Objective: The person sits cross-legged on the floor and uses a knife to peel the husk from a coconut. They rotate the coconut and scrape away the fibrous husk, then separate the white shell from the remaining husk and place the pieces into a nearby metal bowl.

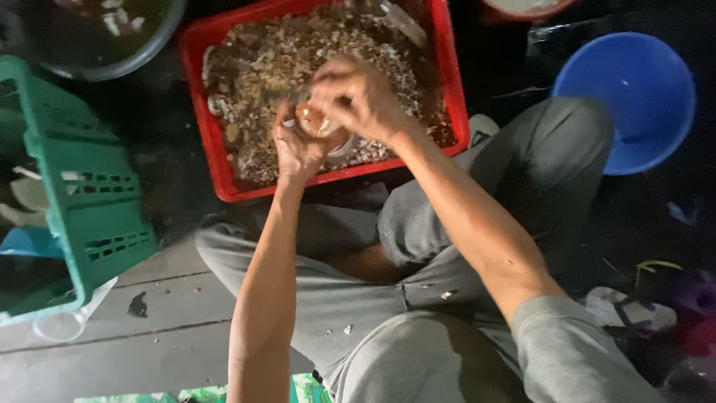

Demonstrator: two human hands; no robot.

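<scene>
Both my hands meet over a red plastic crate (pixel 205 112) filled with a heap of broken shell pieces (pixel 261 67). My left hand (pixel 294 149) cups a small round orange-brown item (pixel 312 119) from below. My right hand (pixel 358 97) is curled over the top of the same item, fingers closed on it. What the item is stays unclear, as the fingers hide most of it. My grey-trousered legs lie beneath the crate's near edge.
A green slotted plastic crate (pixel 89 216) stands at the left. A dark round bowl (pixel 97 45) with pale bits sits at the top left. A blue plastic basin (pixel 630 97) is at the right. Sandals and cloth lie at the bottom right (pixel 634 306). Grey floorboards (pixel 164 313) show below.
</scene>
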